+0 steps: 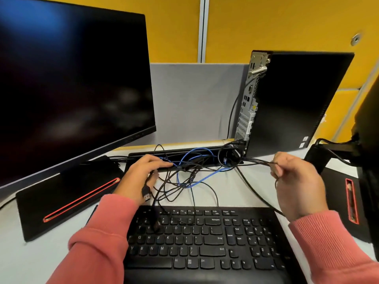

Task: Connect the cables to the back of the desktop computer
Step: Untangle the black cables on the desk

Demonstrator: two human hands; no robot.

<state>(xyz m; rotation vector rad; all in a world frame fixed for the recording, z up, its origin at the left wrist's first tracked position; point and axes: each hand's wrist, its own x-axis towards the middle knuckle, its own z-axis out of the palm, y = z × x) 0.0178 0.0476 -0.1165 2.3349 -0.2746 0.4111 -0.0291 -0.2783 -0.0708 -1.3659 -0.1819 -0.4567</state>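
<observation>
Pinching a thin black cable (pixel 258 161) between curled fingers, our right hand (pixel 295 183) hovers just right of the cable tangle (pixel 184 173), which lies on the desk between the black keyboard (pixel 205 240) and the upright desktop computer (pixel 295 103). Our left hand (pixel 141 177) sits at the tangle's left edge, fingers loosely curled round black leads, a USB plug (pixel 146 194) dangling beneath it toward the keyboard. The computer's rear port panel (pixel 247 111) faces the tangle, with a blue network cable (pixel 196 177) looping through it
</observation>
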